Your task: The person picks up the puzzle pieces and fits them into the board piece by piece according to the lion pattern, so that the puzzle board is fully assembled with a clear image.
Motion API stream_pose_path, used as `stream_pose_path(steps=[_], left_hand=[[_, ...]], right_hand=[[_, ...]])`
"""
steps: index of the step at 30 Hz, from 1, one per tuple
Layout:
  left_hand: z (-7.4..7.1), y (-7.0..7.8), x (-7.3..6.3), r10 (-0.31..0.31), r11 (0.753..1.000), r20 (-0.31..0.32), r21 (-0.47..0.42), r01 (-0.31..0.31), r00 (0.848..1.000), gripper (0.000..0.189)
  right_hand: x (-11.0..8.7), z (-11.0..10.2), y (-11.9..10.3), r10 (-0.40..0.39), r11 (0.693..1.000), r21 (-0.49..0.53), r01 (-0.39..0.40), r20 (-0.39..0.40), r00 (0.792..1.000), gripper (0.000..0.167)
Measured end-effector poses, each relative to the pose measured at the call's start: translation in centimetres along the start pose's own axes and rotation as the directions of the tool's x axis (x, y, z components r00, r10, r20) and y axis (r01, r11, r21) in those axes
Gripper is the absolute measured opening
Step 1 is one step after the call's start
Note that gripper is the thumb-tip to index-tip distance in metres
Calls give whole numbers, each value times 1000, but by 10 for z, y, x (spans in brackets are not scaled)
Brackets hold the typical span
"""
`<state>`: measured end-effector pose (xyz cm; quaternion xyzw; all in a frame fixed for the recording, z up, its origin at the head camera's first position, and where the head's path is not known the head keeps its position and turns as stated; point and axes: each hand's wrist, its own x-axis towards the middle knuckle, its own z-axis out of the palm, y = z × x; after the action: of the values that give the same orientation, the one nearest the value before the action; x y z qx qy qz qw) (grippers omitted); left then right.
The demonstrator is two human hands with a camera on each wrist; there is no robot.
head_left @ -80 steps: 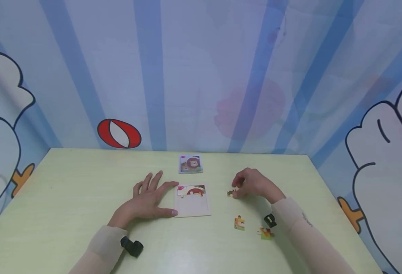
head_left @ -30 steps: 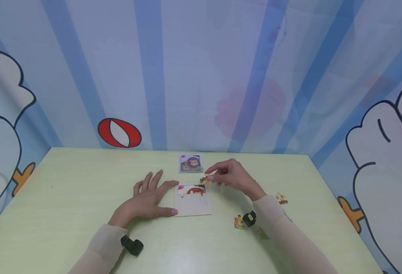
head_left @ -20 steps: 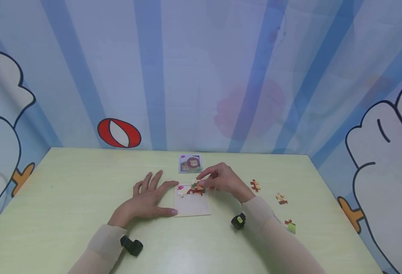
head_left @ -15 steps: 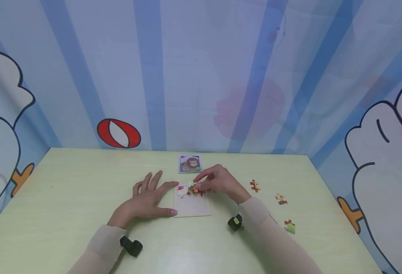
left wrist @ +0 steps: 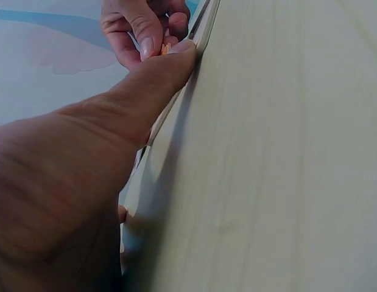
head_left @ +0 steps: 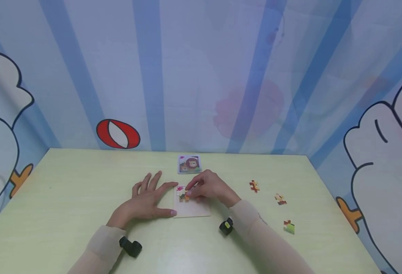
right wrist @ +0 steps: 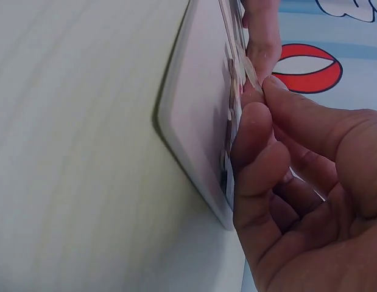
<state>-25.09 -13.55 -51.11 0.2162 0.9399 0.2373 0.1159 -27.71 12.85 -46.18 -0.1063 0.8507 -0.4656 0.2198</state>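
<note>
A square puzzle board lies flat on the table, with a row of picture pieces along its far part. My left hand is beside it with fingers spread, thumb and index finger touching its left side at the near and far corners. Over the board's upper left part, my right hand pinches a puzzle piece between thumb and index finger. In the right wrist view this piece is tilted and seen edge-on above the others. The right fingers cover the row's right part.
A lion picture card lies beyond the board. Loose puzzle pieces lie on the right: one nearer the back, a second piece and a third piece. The right sleeve covers some of the table. A striped backdrop stands behind.
My right hand has picked up a puzzle piece from the right, carried it left to the board, and moved it along the row toward the left. My left hand stays in place.
</note>
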Motion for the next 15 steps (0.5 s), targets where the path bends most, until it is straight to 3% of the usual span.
stream_pose_path(steps=[15], left_hand=[[-10,8,-6,27,999,10,-24,-27,1000,94]], right_hand=[[3,12,-3,21,999,-48,-21,7,1000,6]])
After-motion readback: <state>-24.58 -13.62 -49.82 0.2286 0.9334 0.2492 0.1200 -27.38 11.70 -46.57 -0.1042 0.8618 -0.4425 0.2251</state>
